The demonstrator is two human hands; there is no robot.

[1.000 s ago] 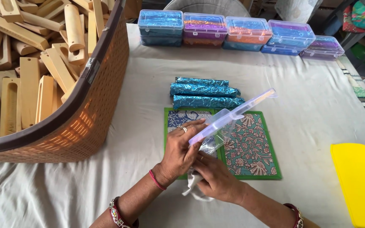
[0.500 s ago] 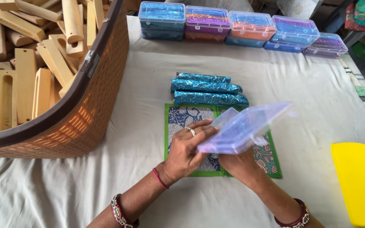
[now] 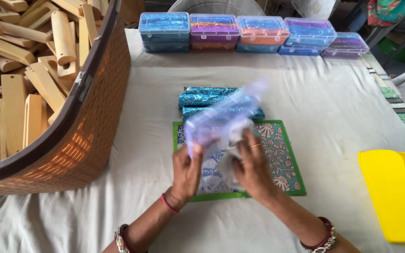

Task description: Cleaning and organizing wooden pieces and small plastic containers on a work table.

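My left hand (image 3: 187,171) and my right hand (image 3: 254,168) hold a clear plastic box with a pale purple tint (image 3: 223,117) between them, tilted and blurred by motion, above a green-edged patterned cloth (image 3: 282,154) lying flat on the table. A bit of white plastic wrap (image 3: 233,161) hangs between my hands under the box. Just beyond the box lie three teal foil-wrapped rolls (image 3: 202,96), side by side, partly hidden by it.
A large brown woven basket (image 3: 85,126) full of wooden pieces (image 3: 19,89) fills the left side. A row of several closed coloured plastic boxes (image 3: 254,33) lines the table's far edge. A yellow device (image 3: 392,197) sits at the right edge. A white cloth (image 3: 333,103) covers the table.
The clear box has swung from a flat, rightward tilt to a steeper one in front of the rolls. Both hands now sit lower, gripping its near end.
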